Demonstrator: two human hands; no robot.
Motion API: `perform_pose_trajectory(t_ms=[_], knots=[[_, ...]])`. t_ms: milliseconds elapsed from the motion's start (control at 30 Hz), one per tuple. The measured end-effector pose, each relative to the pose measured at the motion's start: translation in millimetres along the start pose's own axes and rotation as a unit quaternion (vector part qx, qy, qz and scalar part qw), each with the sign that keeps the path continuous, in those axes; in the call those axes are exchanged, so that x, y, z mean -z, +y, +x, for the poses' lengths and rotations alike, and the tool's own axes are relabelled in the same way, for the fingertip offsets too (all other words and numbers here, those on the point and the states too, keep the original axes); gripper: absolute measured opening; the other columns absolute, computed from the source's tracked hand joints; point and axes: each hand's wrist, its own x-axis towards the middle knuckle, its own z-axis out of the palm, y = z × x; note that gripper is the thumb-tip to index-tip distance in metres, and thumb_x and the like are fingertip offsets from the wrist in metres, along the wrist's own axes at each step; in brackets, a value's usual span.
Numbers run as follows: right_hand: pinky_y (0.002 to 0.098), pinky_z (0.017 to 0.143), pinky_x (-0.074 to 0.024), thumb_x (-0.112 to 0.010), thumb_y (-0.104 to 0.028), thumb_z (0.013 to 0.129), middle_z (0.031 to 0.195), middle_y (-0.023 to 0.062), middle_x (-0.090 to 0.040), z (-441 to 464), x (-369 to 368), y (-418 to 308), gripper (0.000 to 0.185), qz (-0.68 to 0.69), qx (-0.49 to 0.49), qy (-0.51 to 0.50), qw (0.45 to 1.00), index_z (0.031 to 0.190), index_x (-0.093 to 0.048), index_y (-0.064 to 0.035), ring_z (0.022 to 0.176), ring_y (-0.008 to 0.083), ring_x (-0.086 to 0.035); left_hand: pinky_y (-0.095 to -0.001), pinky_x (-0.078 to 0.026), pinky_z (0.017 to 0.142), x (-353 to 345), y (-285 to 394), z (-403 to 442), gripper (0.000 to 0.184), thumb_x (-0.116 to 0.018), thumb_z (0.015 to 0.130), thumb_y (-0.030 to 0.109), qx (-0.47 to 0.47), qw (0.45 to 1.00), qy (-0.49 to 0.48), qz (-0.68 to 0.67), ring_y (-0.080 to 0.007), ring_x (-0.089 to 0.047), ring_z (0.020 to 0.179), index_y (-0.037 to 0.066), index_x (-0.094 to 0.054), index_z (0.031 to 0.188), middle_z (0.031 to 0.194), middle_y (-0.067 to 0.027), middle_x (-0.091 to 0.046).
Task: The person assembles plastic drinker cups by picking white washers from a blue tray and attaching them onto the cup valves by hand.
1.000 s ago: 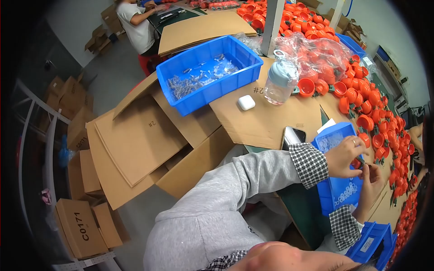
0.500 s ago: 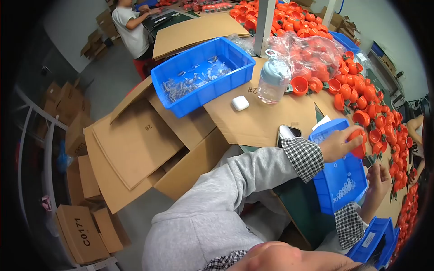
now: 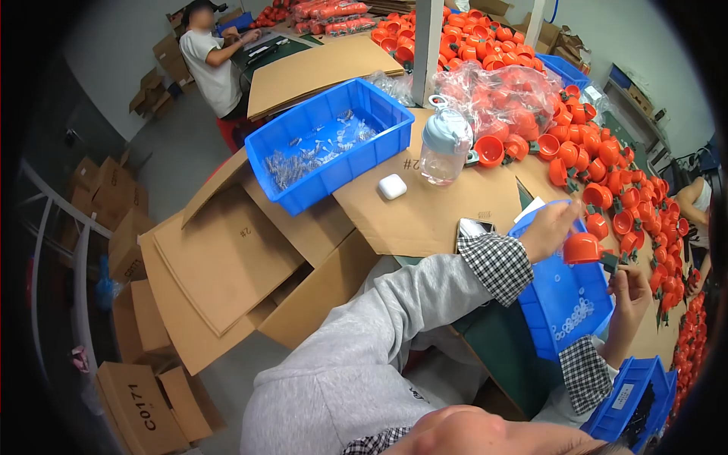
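Observation:
A red plastic cup [image 3: 582, 249] with a dark green end piece is held above the blue tray [image 3: 540, 334]. My right hand [image 3: 629, 292] pinches the cup by its green end. Just beside the cup, my left hand [image 3: 547, 231] has its fingers stretched out and slightly blurred, seemingly holding nothing. Small white rings [image 3: 574, 317] lie in the tray beneath my hands. Many more red cups with green ends [image 3: 626, 221] are heaped beyond my right hand.
A larger blue bin [image 3: 303, 199] holds small springs and clear pieces. Near it stand a water bottle [image 3: 446, 148], a white case [image 3: 392, 186] and a phone [image 3: 475, 227]. Another blue bin [image 3: 629, 398] has dark parts. Cardboard sheets [image 3: 227, 258] lie left. A co-worker [image 3: 206, 57] sits behind.
My left hand has come off the red cup and shifted slightly left. The cup now hangs lower and tilted, with my right hand on its green end. The view has shifted slightly.

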Motion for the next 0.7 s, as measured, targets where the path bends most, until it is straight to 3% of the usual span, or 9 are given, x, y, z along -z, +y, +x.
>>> perform_pose_trajectory(t_ms=[33, 100, 133, 233, 367, 467, 533, 633, 700], knots=[[0.0183, 0.057, -0.0407, -0.058, -0.012, 0.088, 0.072, 0.0022, -0.057, -2, -3, -5, 0.014, -0.07, 0.022, -0.016, 0.997, 0.087, -0.058, 0.0014, 0.06, 0.0068, -0.051, -0.0273, -0.048, 0.058, -1, -2, -1, 0.043, -0.038, 0.094, 0.036, -0.001, 1.0, -0.001, 0.0, -0.0133, -0.057, 0.059, -0.003, -0.056, 0.098, 0.076, -0.0102, -0.062], [0.019, 0.056, -0.0412, -0.058, -0.012, 0.087, 0.071, 0.0028, -0.058, -2, -6, -9, 0.014, -0.051, 0.023, -0.02, 0.998, 0.085, -0.058, 0.0019, 0.06, 0.0075, -0.052, -0.0263, -0.047, 0.054, -4, 7, -6, 0.05, -0.037, 0.095, 0.038, 0.082, 0.991, -0.106, 0.021, -0.0127, -0.054, 0.052, -0.003, -0.061, 0.082, 0.065, -0.009, -0.06], [0.0194, 0.056, -0.0416, -0.059, -0.012, 0.087, 0.071, 0.003, -0.058, -2, -5, -10, 0.014, -0.06, 0.01, -0.029, 0.998, 0.085, -0.058, 0.0019, 0.06, 0.0078, -0.052, -0.0258, -0.046, 0.055, -9, 9, -11, 0.054, -0.037, 0.095, 0.04, 0.026, 0.996, -0.073, 0.042, -0.0115, -0.055, 0.055, -0.001, -0.062, 0.07, 0.061, -0.0073, -0.059], [0.0202, 0.057, -0.043, -0.06, -0.012, 0.086, 0.072, 0.0036, -0.06, 0, 0, -8, 0.014, -0.062, -0.013, -0.052, 0.997, 0.087, -0.06, 0.0024, 0.06, 0.0083, -0.054, -0.0256, -0.046, 0.056, -9, -12, -3, 0.05, -0.04, 0.094, 0.039, -0.005, 0.998, -0.04, 0.046, -0.0111, -0.056, 0.057, -0.002, -0.063, 0.074, 0.065, -0.0067, -0.061], [0.0208, 0.058, -0.045, -0.062, -0.012, 0.084, 0.075, 0.0047, -0.062, 0, 2, -6, 0.018, -0.037, -0.036, -0.023, 0.998, 0.092, -0.062, 0.0044, 0.062, 0.0091, -0.057, -0.0276, -0.041, 0.05, -6, -11, -1, 0.047, -0.047, 0.092, 0.035, -0.027, 0.998, -0.02, 0.058, -0.0077, -0.049, 0.053, -0.002, -0.058, 0.065, 0.057, -0.0038, -0.056], [0.0212, 0.059, -0.0469, -0.063, -0.012, 0.083, 0.074, 0.0054, -0.063, -1, 0, -15, 0.018, -0.078, -0.03, -0.033, 0.996, 0.091, -0.062, 0.0041, 0.063, 0.0099, -0.059, -0.0282, -0.029, 0.043, 0, -15, -1, 0.054, -0.043, 0.093, 0.042, -0.061, 0.987, -0.032, 0.144, -0.0045, -0.033, 0.047, 0.006, -0.047, 0.053, 0.048, 0.0042, -0.037], [0.0217, 0.06, -0.0485, -0.063, -0.013, 0.083, 0.075, 0.0066, -0.064, 4, 1, -4, 0.018, -0.071, -0.017, -0.039, 0.997, 0.091, -0.062, 0.0034, 0.065, 0.0108, -0.06, -0.0291, -0.026, 0.042, -6, -20, 0, 0.056, -0.037, 0.095, 0.047, -0.069, 0.995, -0.038, 0.06, -0.0048, -0.03, 0.047, 0.009, -0.043, 0.053, 0.049, 0.0054, -0.035], [0.0229, 0.063, -0.0515, -0.062, -0.012, 0.084, 0.077, 0.0071, -0.064, 6, 2, 3, 0.017, -0.031, -0.033, -0.048, 0.998, 0.091, -0.061, 0.0033, 0.068, 0.0116, -0.062, -0.0234, -0.041, 0.051, -13, 1, -10, 0.056, -0.034, 0.096, 0.041, -0.035, 0.997, -0.028, 0.056, -0.0094, -0.051, 0.053, -0.003, -0.067, 0.084, 0.06, -0.0023, -0.057], [0.0237, 0.061, -0.0505, -0.062, -0.011, 0.084, 0.074, 0.0069, -0.064, 5, 4, 5, 0.017, 0.01, -0.036, -0.062, 0.997, 0.092, -0.061, 0.0038, 0.066, 0.0114, -0.062, -0.023, -0.043, 0.053, -11, 3, -11, 0.061, -0.032, 0.096, 0.044, -0.018, 0.997, -0.03, 0.062, -0.0105, -0.054, 0.054, -0.005, -0.066, 0.083, 0.064, -0.0049, -0.06]])
